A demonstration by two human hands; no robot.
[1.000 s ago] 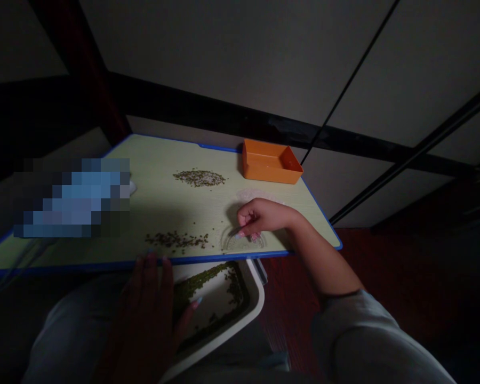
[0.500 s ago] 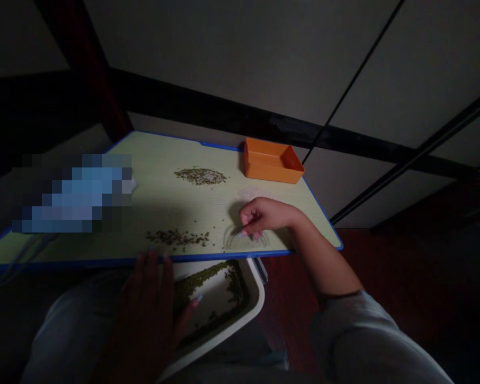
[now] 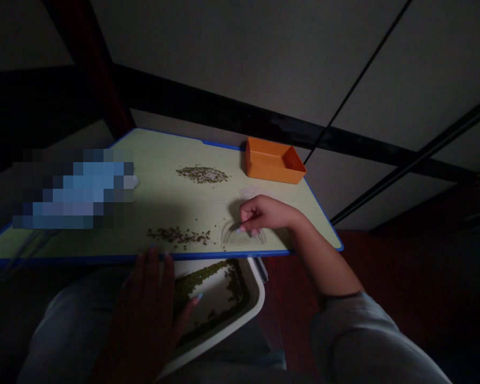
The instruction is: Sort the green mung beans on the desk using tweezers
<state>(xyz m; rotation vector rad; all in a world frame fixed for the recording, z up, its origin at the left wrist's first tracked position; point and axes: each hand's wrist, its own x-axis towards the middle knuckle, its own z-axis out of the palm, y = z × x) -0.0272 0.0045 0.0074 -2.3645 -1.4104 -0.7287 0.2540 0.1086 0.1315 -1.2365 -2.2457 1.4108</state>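
Note:
My right hand (image 3: 260, 213) is closed in a pinch on the upper part of a clear half-round protractor (image 3: 246, 238). The protractor is at the front right of the pale board (image 3: 160, 200), beside a loose row of small brown-green beans or seeds (image 3: 178, 236). My left hand (image 3: 148, 298) is open, its fingers stretched toward the board's front edge and its thumb apart. Partly under that hand is a white tub (image 3: 258, 298) with many green beans or seeds (image 3: 200, 277) lying along its walls. The hand hides the tub's left part.
An orange open box (image 3: 274, 162) stands at the back right corner of the board. Farther back lies a heap of small seeds mixed with pale grains (image 3: 204, 174). Pale pink grains (image 3: 253, 191) lie behind my right hand. A phone-like blurred patch (image 3: 80, 189) covers the left side.
The protractor's tilt shifts slightly in my right hand, its lower edge now farther from the board's front edge. My left hand stays in place. The view shifts a little.

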